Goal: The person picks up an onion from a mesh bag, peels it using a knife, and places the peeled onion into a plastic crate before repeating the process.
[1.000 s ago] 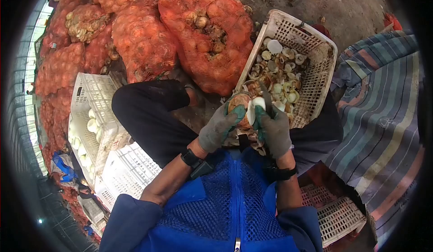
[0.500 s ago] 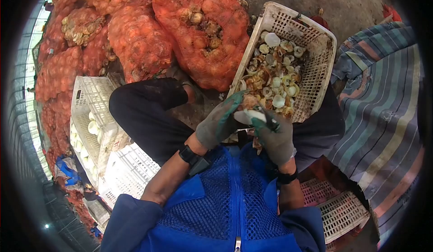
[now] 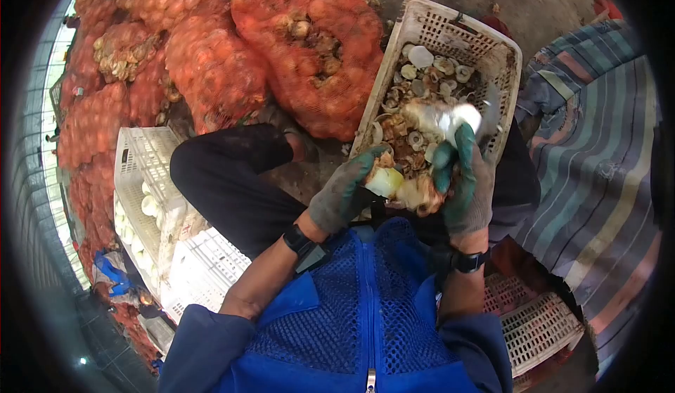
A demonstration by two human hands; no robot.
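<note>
My left hand (image 3: 343,188), in a grey and green glove, is closed round a partly peeled onion (image 3: 384,181) whose pale yellow flesh shows. Loose brown onion skin (image 3: 420,195) is blurred between the two hands. My right hand (image 3: 467,182), gloved alike, is closed on what looks like a knife (image 3: 458,120), its bright blade smeared by motion and its handle mostly hidden. Both hands are over the near end of a dirty white plastic crate (image 3: 512,76), which holds onion skins and cut ends (image 3: 415,140).
Red mesh sacks of onions (image 3: 309,48) are piled ahead and to the left. White crates (image 3: 148,147) at left hold peeled onions (image 3: 149,205). A striped cloth (image 3: 590,182) covers something at right, near another crate (image 3: 538,333). My bent legs (image 3: 232,175) flank the work.
My right hand has moved away from the left, up and to the right over the crate, with the blade swinging outward. Brown skin has come loose, and more pale onion shows in my left hand.
</note>
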